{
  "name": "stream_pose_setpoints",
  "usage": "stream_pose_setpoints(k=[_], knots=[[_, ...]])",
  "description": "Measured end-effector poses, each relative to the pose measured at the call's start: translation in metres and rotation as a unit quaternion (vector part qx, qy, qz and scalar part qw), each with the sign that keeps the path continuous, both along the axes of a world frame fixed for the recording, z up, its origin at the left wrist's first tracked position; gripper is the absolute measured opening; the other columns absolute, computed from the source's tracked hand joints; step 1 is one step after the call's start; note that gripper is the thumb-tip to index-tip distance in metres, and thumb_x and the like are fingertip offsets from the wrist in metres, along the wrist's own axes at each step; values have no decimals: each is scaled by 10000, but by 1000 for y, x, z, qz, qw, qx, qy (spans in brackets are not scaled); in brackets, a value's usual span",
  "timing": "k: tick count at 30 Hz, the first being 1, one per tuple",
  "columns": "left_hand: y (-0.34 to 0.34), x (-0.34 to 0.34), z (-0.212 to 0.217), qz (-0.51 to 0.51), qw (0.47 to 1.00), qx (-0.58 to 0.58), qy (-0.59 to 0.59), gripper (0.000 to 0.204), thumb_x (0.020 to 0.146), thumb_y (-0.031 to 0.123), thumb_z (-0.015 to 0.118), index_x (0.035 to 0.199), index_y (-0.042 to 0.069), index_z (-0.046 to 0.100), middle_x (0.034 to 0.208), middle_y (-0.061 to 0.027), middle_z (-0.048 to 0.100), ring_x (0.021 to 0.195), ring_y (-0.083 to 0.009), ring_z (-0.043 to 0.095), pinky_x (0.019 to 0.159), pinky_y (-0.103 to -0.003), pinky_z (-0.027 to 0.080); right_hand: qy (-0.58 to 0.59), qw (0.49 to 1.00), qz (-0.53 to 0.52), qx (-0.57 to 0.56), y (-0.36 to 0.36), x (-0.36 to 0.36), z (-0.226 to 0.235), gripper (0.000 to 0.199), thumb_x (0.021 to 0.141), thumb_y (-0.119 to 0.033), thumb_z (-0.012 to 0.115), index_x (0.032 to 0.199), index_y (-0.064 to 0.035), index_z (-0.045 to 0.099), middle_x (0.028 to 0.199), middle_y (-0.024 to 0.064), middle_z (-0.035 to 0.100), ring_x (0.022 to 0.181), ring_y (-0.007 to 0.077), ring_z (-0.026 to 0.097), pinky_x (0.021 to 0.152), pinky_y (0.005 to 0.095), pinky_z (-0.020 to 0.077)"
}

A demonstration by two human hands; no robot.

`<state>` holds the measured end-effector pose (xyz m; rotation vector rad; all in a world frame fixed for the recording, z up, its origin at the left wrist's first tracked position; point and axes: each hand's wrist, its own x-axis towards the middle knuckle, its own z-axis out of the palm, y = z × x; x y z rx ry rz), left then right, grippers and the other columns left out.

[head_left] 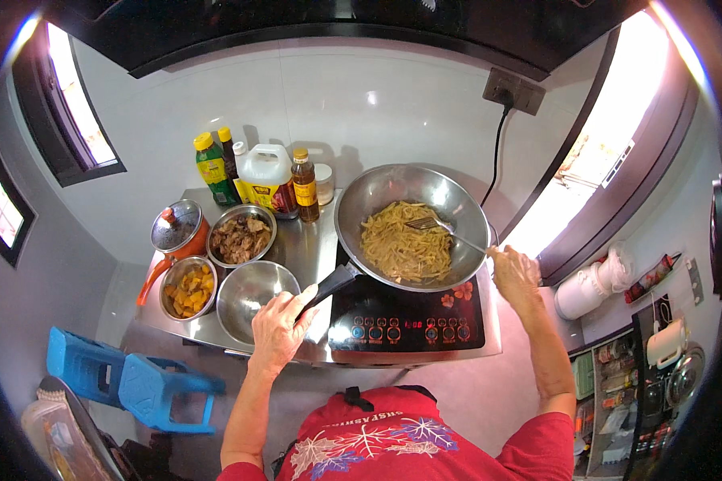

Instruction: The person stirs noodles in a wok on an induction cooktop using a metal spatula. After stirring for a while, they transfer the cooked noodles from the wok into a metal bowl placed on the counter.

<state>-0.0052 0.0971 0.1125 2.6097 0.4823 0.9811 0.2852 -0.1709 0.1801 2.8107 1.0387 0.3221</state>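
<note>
A large steel wok (353,216) stands on the black induction cooktop (405,313), with yellowish-brown noodle-like strips (401,248) heaped in it. My left hand (279,330) is closed round the end of the wok's black handle (334,284). In my right hand (515,274), at the wok's right side, is the handle of a slotted metal spatula (467,241). The spatula's head rests among the strips, toward the right of the heap. Close beyond my left hand sits a steel bowl (253,301) with no food visible in it.
Left on the counter are a bowl of brown meat pieces (241,239), a bowl of orange chunks (189,289) and a lidded orange pot (178,228). Several bottles (305,186) line the wall. Blue stools (164,393) stand below left; a black cord (497,152) hangs behind the wok.
</note>
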Motion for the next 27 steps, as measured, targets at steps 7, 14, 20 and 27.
stream_pose_setpoints(k=[7,14,20,27], knots=[[0,0,3,-5,1000,-15,8,398,767,191,757,1154,161,666,857,-78,630,769,-277,625,688,-366,511,-67,993,-18,-95,6,17,58,156,842,-90,581,962,-58,675,877,143,685,824,262,699,635,401,539],[-1,0,4,2,1000,-19,6,393,771,201,754,1153,167,671,870,-89,639,784,-280,631,698,-367,515,-88,983,-10,-160,30,18,52,138,815,-112,636,911,-67,724,892,125,703,846,264,708,682,355,577],[-1,2,4,0,1000,-21,12,403,767,203,757,1159,172,668,866,-82,638,786,-269,630,701,-366,514,24,1000,-10,-16,28,30,18,158,816,-83,586,897,-75,722,878,195,691,822,365,692,691,455,563],[-4,0,9,17,1000,-15,21,397,768,206,750,1155,180,668,836,-41,600,774,-248,602,693,-364,489,-17,1000,26,-6,22,35,23,259,830,-76,587,1087,-93,614,901,195,646,786,363,689,661,449,563]])
